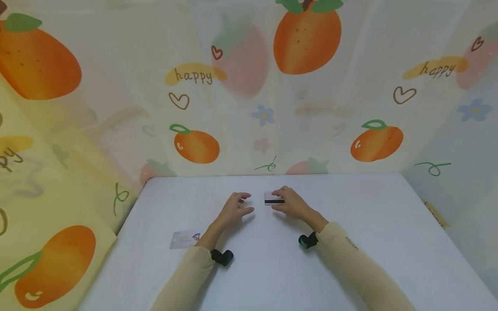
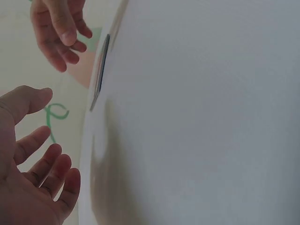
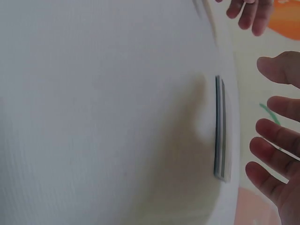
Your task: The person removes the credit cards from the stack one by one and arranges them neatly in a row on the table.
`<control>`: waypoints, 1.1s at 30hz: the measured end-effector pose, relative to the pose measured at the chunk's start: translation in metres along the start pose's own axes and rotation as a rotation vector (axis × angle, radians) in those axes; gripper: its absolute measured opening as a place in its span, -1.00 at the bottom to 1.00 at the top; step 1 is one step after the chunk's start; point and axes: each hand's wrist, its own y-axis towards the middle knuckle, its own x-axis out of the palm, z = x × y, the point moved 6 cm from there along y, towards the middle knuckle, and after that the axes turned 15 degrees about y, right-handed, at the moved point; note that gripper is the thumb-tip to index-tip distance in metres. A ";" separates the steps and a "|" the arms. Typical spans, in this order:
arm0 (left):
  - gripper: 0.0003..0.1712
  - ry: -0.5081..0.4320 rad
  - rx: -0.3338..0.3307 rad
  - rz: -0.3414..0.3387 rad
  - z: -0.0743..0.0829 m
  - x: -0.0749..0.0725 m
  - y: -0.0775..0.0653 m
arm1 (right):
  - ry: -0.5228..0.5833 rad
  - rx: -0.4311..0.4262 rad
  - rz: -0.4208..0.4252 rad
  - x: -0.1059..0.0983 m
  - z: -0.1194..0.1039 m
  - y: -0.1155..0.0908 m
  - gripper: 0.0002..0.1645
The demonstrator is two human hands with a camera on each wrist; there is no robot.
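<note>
A card with a black magnetic stripe (image 1: 270, 197) lies flat near the middle of the table's far part. Seen edge-on in the right wrist view, it shows layered edges like a small stack of cards (image 3: 220, 131). My right hand (image 1: 293, 205) hovers over its right side in the head view, covering part of it, with loosely bent fingers apart from it. To its left, my left hand (image 1: 233, 210) hangs above the table, thumb and fingers spread, holding nothing. A silvery card with a dark emblem (image 1: 183, 240) lies beside my left forearm, which hides its right end.
The white table (image 1: 350, 203) ends at a fruit-printed cloth (image 1: 233, 129) along the back, with more cloth at both sides. Dark wrist cameras sit on the left wrist (image 1: 222, 258) and the right wrist (image 1: 308, 240), close above the tabletop.
</note>
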 end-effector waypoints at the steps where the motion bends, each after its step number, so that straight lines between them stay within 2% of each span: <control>1: -0.45 0.003 0.005 -0.007 0.003 0.002 0.004 | -0.009 0.003 -0.002 -0.002 0.002 0.001 -0.44; 10: -0.39 0.062 0.019 -0.074 0.017 0.016 0.033 | -0.108 0.080 -0.017 -0.014 0.023 0.013 -0.38; 16: -0.33 0.146 0.052 -0.103 0.023 0.028 0.047 | -0.137 0.089 -0.015 -0.022 0.030 0.013 -0.34; 22: -0.29 0.221 0.050 -0.121 0.027 0.038 0.057 | -0.143 0.100 -0.029 -0.025 0.031 0.013 -0.33; 28: -0.29 0.334 0.068 -0.122 0.032 0.042 0.063 | -0.174 0.099 -0.044 -0.024 0.038 0.018 -0.31; 33: -0.27 0.363 0.054 -0.137 0.032 0.048 0.067 | -0.183 0.107 -0.072 -0.020 0.044 0.023 -0.32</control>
